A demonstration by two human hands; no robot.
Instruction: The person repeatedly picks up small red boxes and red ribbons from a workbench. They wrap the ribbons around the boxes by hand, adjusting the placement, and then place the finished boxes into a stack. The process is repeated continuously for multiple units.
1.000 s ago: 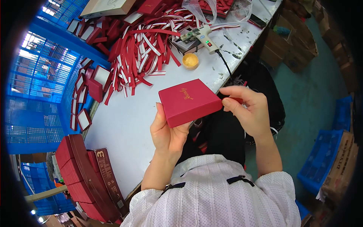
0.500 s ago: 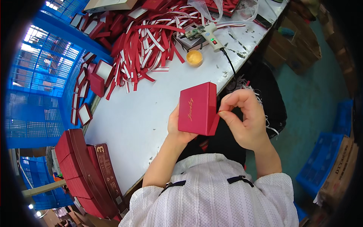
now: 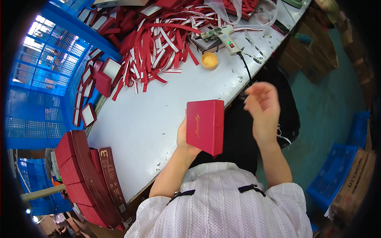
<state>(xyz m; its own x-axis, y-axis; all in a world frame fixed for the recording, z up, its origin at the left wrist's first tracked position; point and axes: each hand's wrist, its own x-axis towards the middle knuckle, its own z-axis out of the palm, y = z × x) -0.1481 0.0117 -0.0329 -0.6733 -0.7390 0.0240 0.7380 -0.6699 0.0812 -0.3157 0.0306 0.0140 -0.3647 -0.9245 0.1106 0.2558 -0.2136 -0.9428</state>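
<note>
In my left hand [image 3: 183, 137] I hold a red jewelry box [image 3: 203, 125], gripped from its left side and from beneath. Its lid carries gold script, and its right side wall faces up toward me. A small red tip pokes out under the box's near corner. My right hand [image 3: 264, 106] is raised to the right of the box, apart from it and slightly blurred. Its fingers are loosely curled with a gap at the thumb, and I see nothing between them. Below the right hand is a dark surface with white scraps [image 3: 283, 135].
On the white table [image 3: 131, 131] lie a heap of red and white ribbon strips [image 3: 158, 47], a yellow-filled round tub [image 3: 209, 60] and a corded glue gun [image 3: 228, 39]. A blue crate [image 3: 43, 79] with red boxes stands left. Stacked red boxes [image 3: 79, 178] fill the lower left.
My right hand has come off the box's right edge and moved up and right. The red flap it pinched no longer sticks out there. The box has lowered and turned slightly.
</note>
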